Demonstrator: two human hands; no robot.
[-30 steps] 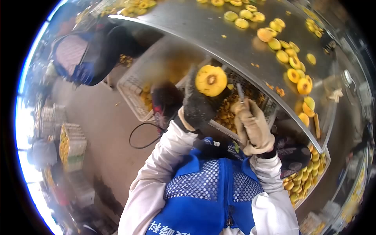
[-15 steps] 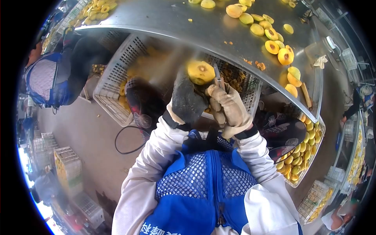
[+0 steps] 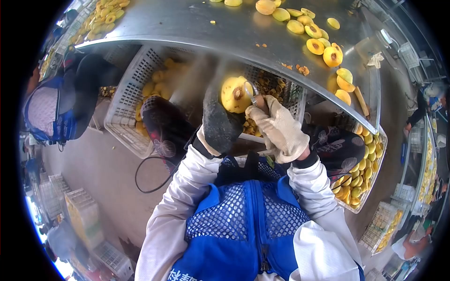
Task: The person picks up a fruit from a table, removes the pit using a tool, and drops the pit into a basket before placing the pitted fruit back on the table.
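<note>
My left hand (image 3: 218, 122), in a dark, worn glove, is closed around a yellow peach half (image 3: 229, 96), its cut face and brown pit area turned towards my right hand. My right hand (image 3: 282, 130), in a pale cream glove, grips a pitting tool (image 3: 259, 101) with a brown handle and a curved metal tip. That tip meets the fruit beside the pit. Beneath my hands stands a white crate (image 3: 121, 100) with peach halves on its left side and brown pits on its right.
A metal table (image 3: 187, 29) runs across the front, its edge close beyond my hands. Peach halves (image 3: 315, 46) and a wooden stick (image 3: 361, 101) lie on it. Another crate of peach halves (image 3: 357, 182) stands at right. A co-worker (image 3: 49, 110) sits at left.
The tool's tip has moved from upright beside the peach half onto its pit area. The peach half has turned, showing more of the pit side. The whole view has shifted slightly.
</note>
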